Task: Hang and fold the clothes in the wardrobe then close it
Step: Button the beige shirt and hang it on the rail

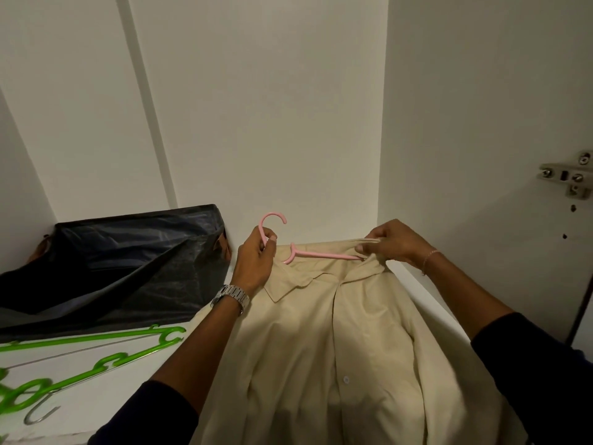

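A cream button-up shirt [337,342] lies on the white wardrobe shelf [106,393], collar toward the back wall. A pink plastic hanger [321,253] lies across the collar, its right arm tucked inside the shirt's neck. My left hand [256,258], with a metal watch on the wrist, grips the hanger's hook stem. My right hand [391,242] pinches the shirt's collar and shoulder fabric, lifting it over the hanger's right end.
A dark, shiny bag [128,261] slumps against the back left corner. Green plastic hangers [96,348] with metal hooks lie on the shelf at the left front. The wardrobe's right side wall carries a metal door hinge [568,178].
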